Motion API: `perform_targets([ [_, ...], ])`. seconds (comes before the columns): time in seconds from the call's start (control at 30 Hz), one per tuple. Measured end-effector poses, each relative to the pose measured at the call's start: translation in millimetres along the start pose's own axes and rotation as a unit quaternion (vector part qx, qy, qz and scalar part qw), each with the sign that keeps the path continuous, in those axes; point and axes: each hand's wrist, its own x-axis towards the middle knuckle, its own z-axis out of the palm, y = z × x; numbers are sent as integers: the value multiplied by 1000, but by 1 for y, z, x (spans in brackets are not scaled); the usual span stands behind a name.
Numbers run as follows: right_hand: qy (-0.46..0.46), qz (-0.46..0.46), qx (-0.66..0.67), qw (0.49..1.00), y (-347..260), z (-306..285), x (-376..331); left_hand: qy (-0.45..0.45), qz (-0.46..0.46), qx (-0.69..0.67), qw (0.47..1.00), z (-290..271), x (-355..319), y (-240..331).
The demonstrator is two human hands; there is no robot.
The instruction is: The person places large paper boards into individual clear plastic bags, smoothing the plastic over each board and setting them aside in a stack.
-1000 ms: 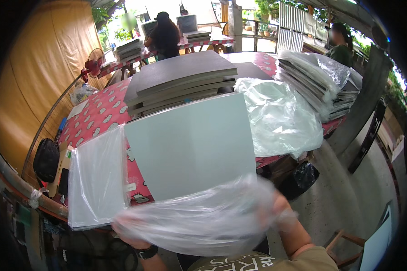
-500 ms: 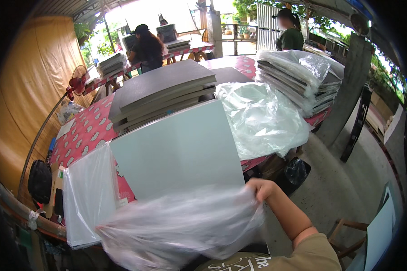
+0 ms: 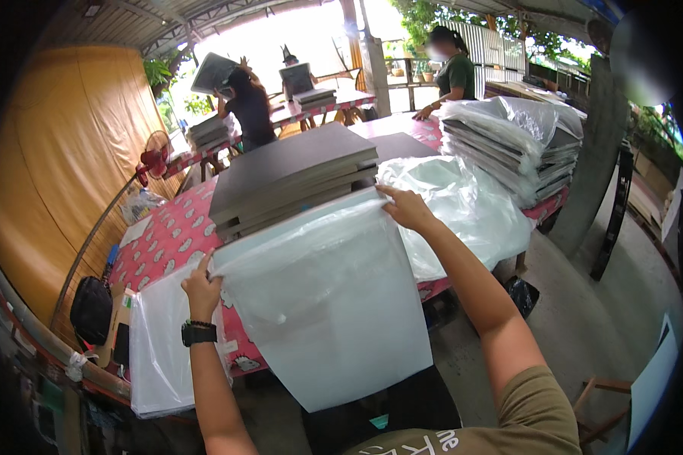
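Observation:
A large pale grey-green board tilts from the table's near edge down toward my lap. A clear plastic bag lies spread over it, wrinkled along the board's far edge. At the far left corner, my left hand, with a dark band on its wrist, is closed on the bag's edge. My right hand pinches the bag at the far right corner, fingers over the board's edge. Just beyond stands a stack of thick dark grey panels. Whether the board is inside the bag I cannot tell.
Clear plastic sheets lie right of the stack; wrapped panels are piled behind them. Flat plastic-wrapped sheets sit at the left on the red patterned table. A concrete post stands right. Several people work beyond.
The plastic bag has gone from a blurred bunch near my body to lying over the board. My right hand has moved away from me to the far corner; my left hand has come into view.

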Motion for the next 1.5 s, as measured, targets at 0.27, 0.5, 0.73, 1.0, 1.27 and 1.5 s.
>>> perform_targets([
  [0.27,151,-115,43,981,-29,-42,-68,206,169,76,961,-26,-63,16],
  [0.5,-171,146,605,764,-41,-98,-99,51,-161,-542,823,-79,-99,13],
  [0.73,-166,381,597,687,6,-24,-124,-296,-348,-580,674,10,-133,-73],
  [1.0,-137,426,666,597,58,32,-262,-141,-508,-637,562,57,-275,-46],
  [1.27,19,458,243,855,121,214,-406,15,-540,-338,770,185,-394,-77],
  [1.5,-53,386,96,916,83,188,-384,41,-235,-613,754,70,-302,-3],
])
